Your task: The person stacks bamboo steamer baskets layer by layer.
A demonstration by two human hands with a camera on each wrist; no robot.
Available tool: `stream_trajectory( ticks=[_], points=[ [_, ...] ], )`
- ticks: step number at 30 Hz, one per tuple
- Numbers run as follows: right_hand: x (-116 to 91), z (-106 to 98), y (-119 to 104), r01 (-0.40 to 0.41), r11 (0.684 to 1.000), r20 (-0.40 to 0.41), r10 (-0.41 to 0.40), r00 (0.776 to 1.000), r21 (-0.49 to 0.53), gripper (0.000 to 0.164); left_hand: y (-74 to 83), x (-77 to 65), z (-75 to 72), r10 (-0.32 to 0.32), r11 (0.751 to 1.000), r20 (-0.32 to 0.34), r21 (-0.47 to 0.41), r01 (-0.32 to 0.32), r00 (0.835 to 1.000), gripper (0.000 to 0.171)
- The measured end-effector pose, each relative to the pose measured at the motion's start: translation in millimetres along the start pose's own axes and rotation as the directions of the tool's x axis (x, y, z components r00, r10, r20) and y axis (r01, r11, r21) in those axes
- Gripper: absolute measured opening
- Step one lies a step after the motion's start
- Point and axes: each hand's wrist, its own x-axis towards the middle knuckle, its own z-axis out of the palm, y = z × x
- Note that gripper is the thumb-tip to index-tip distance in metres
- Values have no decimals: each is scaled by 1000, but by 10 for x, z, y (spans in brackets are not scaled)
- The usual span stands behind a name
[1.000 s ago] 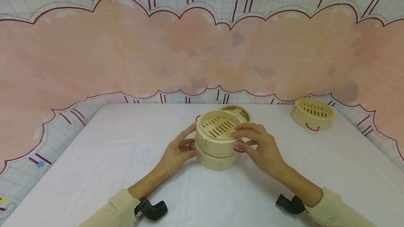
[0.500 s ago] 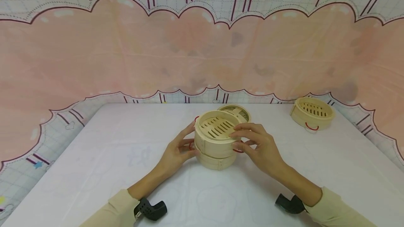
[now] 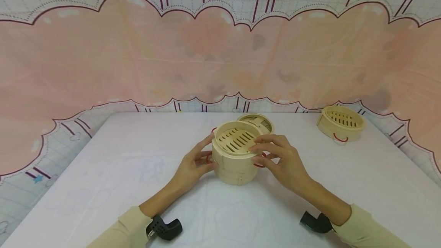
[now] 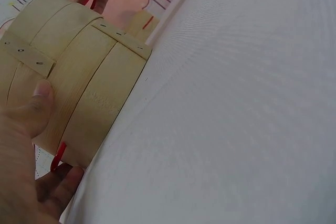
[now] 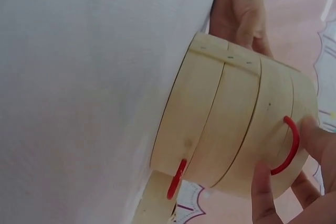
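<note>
With left fingers (image 3: 203, 143) curled round one side of the stacked lower basket (image 3: 237, 177) and upper basket (image 3: 236, 144), and right fingers (image 3: 272, 139) clamped on the upper one's opposite wall, best to press down evenly between them, keeping both level on the bench (image 3: 103, 171).

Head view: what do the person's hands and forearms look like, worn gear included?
Left hand and right hand: bare, ungloved. Pale beige sleeves end short of the wrists. A black, angular device sits beside each cuff; the left one shows small holes.
</note>
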Motion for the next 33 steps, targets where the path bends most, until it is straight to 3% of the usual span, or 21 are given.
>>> stream_trajectory(
  ticks=[9, 18, 27, 33],
  points=[
    [-28, -52, 70, -8, 992, 144, 26, 989, -123, 53, -3, -19, 5, 5, 999, -6, 50, -4, 1000, 78],
    [-37, -90, 133, -20, 992, 133, 37, 990, -127, 61, -9, -6, 33, 130, 984, -23, 126, -126, 991, 78],
    [-14, -110, 154, -25, 996, 157, 38, 987, -84, 62, 2, -10, 11, 134, 982, -40, 137, -128, 990, 78],
    [-7, -127, 155, -35, 997, 178, 48, 983, -74, 63, 38, -3, 14, 169, 976, -43, 142, -162, 985, 82]
  ],
)
